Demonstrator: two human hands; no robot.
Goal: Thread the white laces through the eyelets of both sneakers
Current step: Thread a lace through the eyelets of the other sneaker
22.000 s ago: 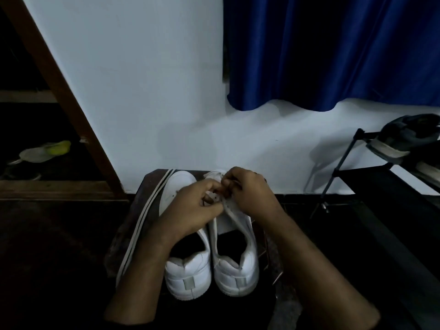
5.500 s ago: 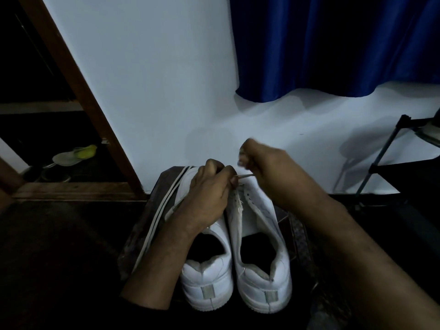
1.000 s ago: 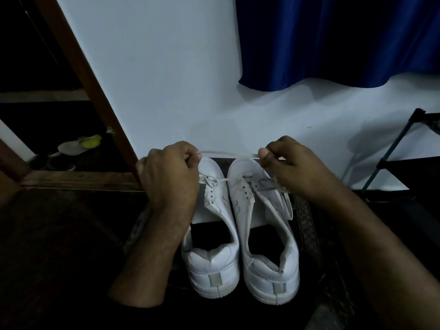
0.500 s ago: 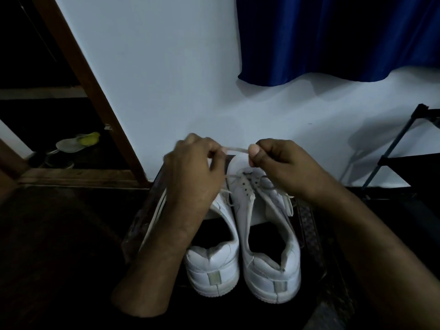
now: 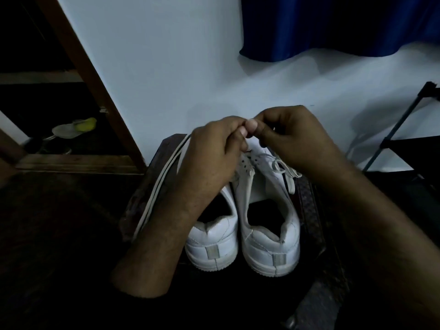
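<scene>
Sneakers sit side by side on a dark patterned mat (image 5: 312, 210), heels toward the camera and toes toward the pale wall (image 5: 166, 67): the left sneaker (image 5: 214, 244) is partly covered by the left forearm, and the right sneaker (image 5: 266, 222) shows its row of eyelets and open tongue. Both hands meet just above the toe end of the pair. The left hand (image 5: 212, 151) is curled with its fingertips pinched together against those of the right hand (image 5: 288, 136), which is likewise curled, thumb pressed to forefinger; whatever they pinch between them is too small to make out, so what they grip cannot be told for certain. A white lace (image 5: 283, 169) lies in loose loops across the front eyelets of the right sneaker, just under the right hand. A second white lace (image 5: 157, 186) lies stretched out doubled along the left edge of the mat, beside the left sneaker. A blue curtain (image 5: 333, 25) hangs at upper right, a black metal rack (image 5: 400, 129) stands at the far right, and a brown wooden door frame (image 5: 90, 75) slants down the left.
</scene>
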